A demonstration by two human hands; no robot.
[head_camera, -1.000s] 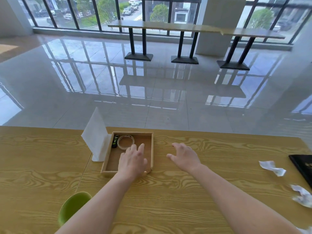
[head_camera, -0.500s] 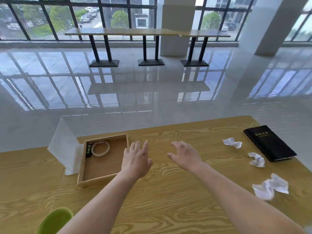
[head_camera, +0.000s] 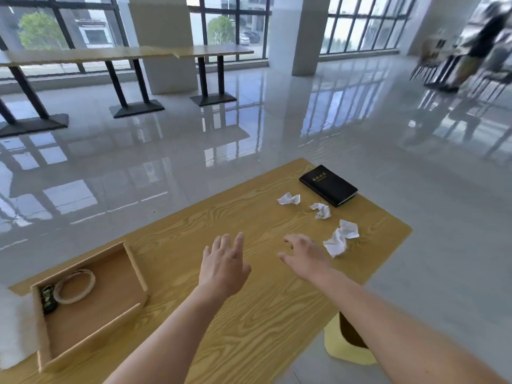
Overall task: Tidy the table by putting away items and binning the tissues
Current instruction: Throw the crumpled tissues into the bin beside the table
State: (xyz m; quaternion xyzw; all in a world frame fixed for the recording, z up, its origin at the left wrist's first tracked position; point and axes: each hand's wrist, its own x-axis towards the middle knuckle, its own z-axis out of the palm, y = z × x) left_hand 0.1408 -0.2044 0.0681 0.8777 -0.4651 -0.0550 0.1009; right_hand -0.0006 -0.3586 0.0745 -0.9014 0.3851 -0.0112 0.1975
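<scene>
Tissues are next, I judge: right hand (head_camera: 304, 257), fingers spread and empty, nears the closest tissue (head_camera: 340, 238) at two o'clock; left hand (head_camera: 224, 263) hovers, equally empty.

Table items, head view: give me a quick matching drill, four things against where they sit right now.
Things:
1. black notebook
2. clear ring
3. largest crumpled tissue
4. yellow bin

Places:
A. on the floor beside the table's near right edge
B. inside the wooden tray
C. far right corner of the table
D. just beyond the right hand

Pairs: 1-C, 2-B, 3-D, 4-A
</scene>
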